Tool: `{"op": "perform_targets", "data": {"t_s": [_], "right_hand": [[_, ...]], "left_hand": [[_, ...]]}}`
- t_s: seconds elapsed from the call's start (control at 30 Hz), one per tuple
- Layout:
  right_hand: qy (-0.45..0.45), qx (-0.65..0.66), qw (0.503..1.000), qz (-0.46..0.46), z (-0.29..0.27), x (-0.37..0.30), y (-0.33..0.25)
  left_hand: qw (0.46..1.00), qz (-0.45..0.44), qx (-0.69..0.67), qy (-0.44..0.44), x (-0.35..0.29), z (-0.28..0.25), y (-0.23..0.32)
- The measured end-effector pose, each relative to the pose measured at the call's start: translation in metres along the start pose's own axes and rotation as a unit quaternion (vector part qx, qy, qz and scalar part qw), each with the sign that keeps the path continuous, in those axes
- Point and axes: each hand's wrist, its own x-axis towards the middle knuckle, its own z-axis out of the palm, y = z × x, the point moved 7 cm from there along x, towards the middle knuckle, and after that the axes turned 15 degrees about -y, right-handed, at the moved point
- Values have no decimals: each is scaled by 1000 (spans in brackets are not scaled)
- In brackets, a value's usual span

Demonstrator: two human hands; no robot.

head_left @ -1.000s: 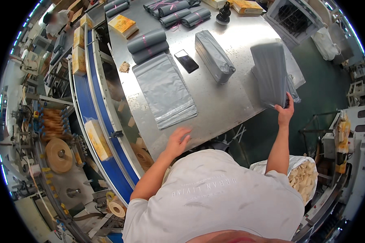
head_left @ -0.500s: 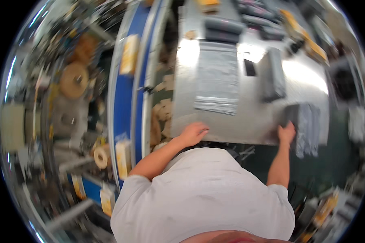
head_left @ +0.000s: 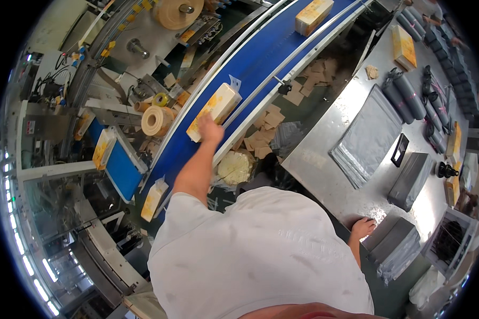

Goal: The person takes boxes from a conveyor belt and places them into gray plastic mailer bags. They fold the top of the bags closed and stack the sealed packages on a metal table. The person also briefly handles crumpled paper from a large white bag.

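Hands: left (head_left: 210,129) on a yellow-and-white pack (head_left: 226,101); right (head_left: 363,227) at a table corner

Left hand: fingers laid over the near end of the pack, which lies on the conveyor; whether they have closed in a firm grip cannot be told. Right hand: fingers bent, at the table edge just beside a grey block, nothing visibly held; contact with the block cannot be told.

Progress: two blocks appear done up in grey plastic, one with loose plastic trailing over the edge; contents hidden. The pack under the left hand seems at an earlier stage, bare of grey plastic and not lifted off the belt.

Count, largest to smallest:
- Metal table (head_left: 319,151): one.
- Blue conveyor (head_left: 258,59): one, curved by the lens.
- Large tan reel (head_left: 171,16): one.
- Short blue belt (head_left: 123,170): one.
- Flat grey bags (head_left: 370,135): one stack; sheets uncountable.
- Grey blocks (head_left: 394,239): two, standing near each other.
- Yellow-and-white packs: eight visible; three on the conveyor, two along the short belt, three on the table.
- Rolled grey bundles (head_left: 398,101): several, overlapping; total unclear.
- Small tan roll (head_left: 162,119): one.
- Black phone (head_left: 400,150): one.
- Crumpled tan scrap (head_left: 372,72): one, on the table.
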Motion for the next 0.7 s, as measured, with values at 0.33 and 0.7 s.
{"op": "perform_targets", "data": {"t_s": [0.33,0.7], "right_hand": [[-164,162,970,-75,-23,-29,-13],[-217,507,822,-142,-51,-77,-113]], "left_hand": [[975,22,191,-116,84,10,88],[912,340,-225,-40,18,-71,302]]}}
